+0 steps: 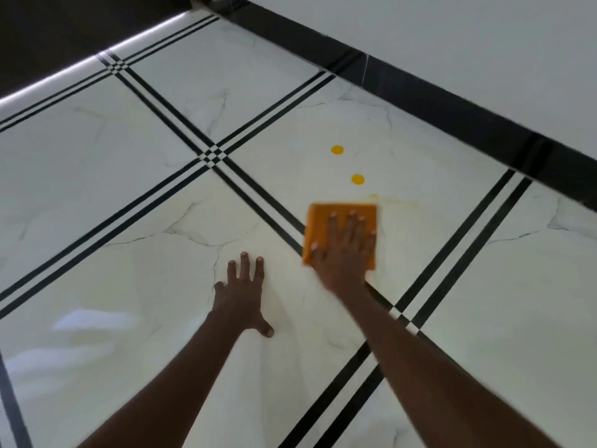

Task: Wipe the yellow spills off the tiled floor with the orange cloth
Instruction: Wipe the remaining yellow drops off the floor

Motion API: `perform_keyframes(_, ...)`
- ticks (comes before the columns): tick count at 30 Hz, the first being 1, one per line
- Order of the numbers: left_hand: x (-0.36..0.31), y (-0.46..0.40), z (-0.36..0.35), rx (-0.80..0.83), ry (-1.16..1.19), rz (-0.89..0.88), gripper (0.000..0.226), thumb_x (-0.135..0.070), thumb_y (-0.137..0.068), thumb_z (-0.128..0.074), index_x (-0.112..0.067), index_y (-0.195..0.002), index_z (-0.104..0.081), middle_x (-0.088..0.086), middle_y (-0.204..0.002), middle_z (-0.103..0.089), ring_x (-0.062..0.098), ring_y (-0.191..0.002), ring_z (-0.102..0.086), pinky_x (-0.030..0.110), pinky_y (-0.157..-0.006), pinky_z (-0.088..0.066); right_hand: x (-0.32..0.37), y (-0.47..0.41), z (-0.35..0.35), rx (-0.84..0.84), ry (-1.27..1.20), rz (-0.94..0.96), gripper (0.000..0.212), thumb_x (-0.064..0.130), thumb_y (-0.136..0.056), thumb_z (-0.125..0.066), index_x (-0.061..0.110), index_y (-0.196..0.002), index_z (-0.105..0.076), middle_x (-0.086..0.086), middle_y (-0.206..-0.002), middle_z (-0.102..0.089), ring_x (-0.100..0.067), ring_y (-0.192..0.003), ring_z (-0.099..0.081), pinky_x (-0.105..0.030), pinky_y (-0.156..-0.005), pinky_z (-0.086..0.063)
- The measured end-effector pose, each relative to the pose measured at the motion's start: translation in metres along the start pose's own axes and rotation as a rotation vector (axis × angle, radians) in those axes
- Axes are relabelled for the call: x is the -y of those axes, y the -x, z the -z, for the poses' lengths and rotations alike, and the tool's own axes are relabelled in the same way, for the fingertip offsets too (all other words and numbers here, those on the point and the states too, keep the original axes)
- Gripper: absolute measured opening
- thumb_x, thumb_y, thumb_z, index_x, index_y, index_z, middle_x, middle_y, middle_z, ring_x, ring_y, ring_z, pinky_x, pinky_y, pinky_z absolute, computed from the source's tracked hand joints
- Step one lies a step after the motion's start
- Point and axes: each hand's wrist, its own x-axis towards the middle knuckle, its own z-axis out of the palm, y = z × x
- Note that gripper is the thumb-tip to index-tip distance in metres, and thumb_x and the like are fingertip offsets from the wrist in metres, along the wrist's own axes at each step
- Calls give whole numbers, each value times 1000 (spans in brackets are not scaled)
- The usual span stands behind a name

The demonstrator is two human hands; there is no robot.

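A folded orange cloth (323, 221) lies flat on the white marble-look tiled floor (129, 189). My right hand (345, 250) presses down on the cloth with fingers spread; the cloth looks motion-blurred. Beyond the cloth sit two round yellow spills, one nearer (357, 179) and one farther (337, 150). A faint yellow smear (400, 203) marks the tile just past the cloth's far right corner. My left hand (242, 295) rests palm-down on the floor to the left of the cloth, fingers apart, holding nothing.
Black double stripes (213, 155) cross the floor between tiles. A black skirting band (452, 108) runs along the base of a white wall (452, 33) at the right. A dark surface with a bright strip (48, 79) borders the floor at upper left.
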Motion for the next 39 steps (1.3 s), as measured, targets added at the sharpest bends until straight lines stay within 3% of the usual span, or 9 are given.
perform_keyframes(5, 6, -6, 20, -115, 34, 0, 134, -67, -65, -78, -20, -159, 5, 13, -165, -1, 36, -149, -15, 49, -112, -36, -59, 92, 20, 82, -10, 154, 78, 66, -98, -27, 25, -163, -14, -11, -171, -11, -37, -157, -10, -61, -125, -11)
perform_keyframes(10, 8, -24, 12, -98, 10, -23, 148, -76, -59, -76, -21, -156, 21, 16, -162, 29, 40, -152, 16, 58, -118, -19, -153, -12, 45, 98, 60, -157, 86, 69, -94, -19, 18, -163, -17, -22, -168, -16, -47, -154, -15, -68, -121, -13)
perform_keyframes(14, 7, -26, 10, -90, 8, -18, 150, -74, -58, -78, -22, -155, 24, 15, -161, 30, 39, -152, 16, 58, -118, -19, -97, -101, 41, 193, -102, -343, 92, 68, -96, -31, 15, -163, 3, -25, -168, 11, -47, -155, 11, -69, -120, 2)
perform_keyframes(17, 16, -24, 22, -86, 38, -35, 146, -68, -60, -81, -26, -157, 20, 12, -164, 25, 35, -154, 10, 56, -117, -25, -37, -73, 18, 150, -26, -134, 90, 66, -91, -28, 15, -163, -14, -28, -167, -8, -50, -154, -6, -71, -120, -5)
perform_keyframes(20, 20, -23, 24, -114, 50, -39, 140, -67, -63, -79, -28, -158, 15, 10, -167, 16, 32, -154, 2, 52, -114, -32, -38, 14, 10, 144, 31, 85, 83, 67, -94, -31, 19, -161, -25, -22, -166, -22, -46, -153, -21, -66, -121, -16)
perform_keyframes(24, 25, -32, 30, -207, -5, 5, 145, -75, -60, -75, -18, -158, 15, 14, -166, 14, 35, -153, 1, 51, -117, -28, -96, 73, 23, 159, 24, -44, 84, 70, -94, -26, 21, -162, -23, -18, -167, -24, -44, -152, -24, -67, -120, -20)
perform_keyframes(30, 33, -60, 32, -178, 32, 51, 150, -69, -58, -81, -17, -157, 20, 17, -164, 19, 41, -152, 8, 58, -119, -22, -97, -62, 38, 179, -12, -216, 87, 71, -93, -19, 23, -164, -2, -20, -170, 2, -43, -156, 1, -67, -122, -1)
perform_keyframes(33, 31, -61, 32, -146, 34, 58, 150, -67, -60, -82, -16, -156, 22, 17, -164, 21, 42, -152, 10, 60, -119, -22, -54, -127, 29, 170, -57, -245, 93, 69, -89, -23, 18, -164, -4, -25, -169, 3, -46, -156, 4, -69, -121, -1)
perform_keyframes(39, 36, -59, 32, -152, 124, 57, 147, -60, -63, -84, -22, -155, 24, 12, -163, 29, 37, -152, 17, 57, -122, -12, 36, -61, -5, 153, 71, 194, 79, 63, -94, -35, 19, -159, -33, -24, -163, -30, -47, -149, -30, -67, -119, -20)
